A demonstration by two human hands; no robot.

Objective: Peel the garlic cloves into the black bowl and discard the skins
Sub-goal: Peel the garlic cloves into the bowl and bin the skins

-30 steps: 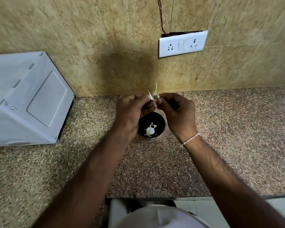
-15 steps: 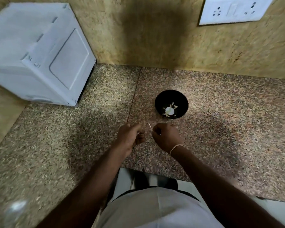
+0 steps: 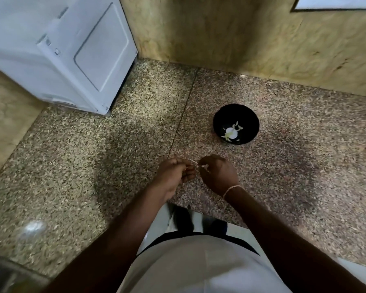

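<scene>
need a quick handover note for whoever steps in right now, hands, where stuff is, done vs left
Left hand and right hand: both pinch a small pale garlic clove with papery skin between them, above the speckled granite counter.
Round black bowl: on the counter beyond the hands, holding one peeled white clove and some skin bits.
Done: one clove peeled.
Left: finish this clove, drop it in, discard skins.

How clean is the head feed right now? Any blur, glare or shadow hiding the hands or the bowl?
Head view: soft motion blur throughout; wide-angle bending at the edges; a glare spot on the counter lower left; dim shadow around the left hand and right hand, so the pale skin between them is barely resolvable; the black bowl and its white contents read clearly.
</scene>
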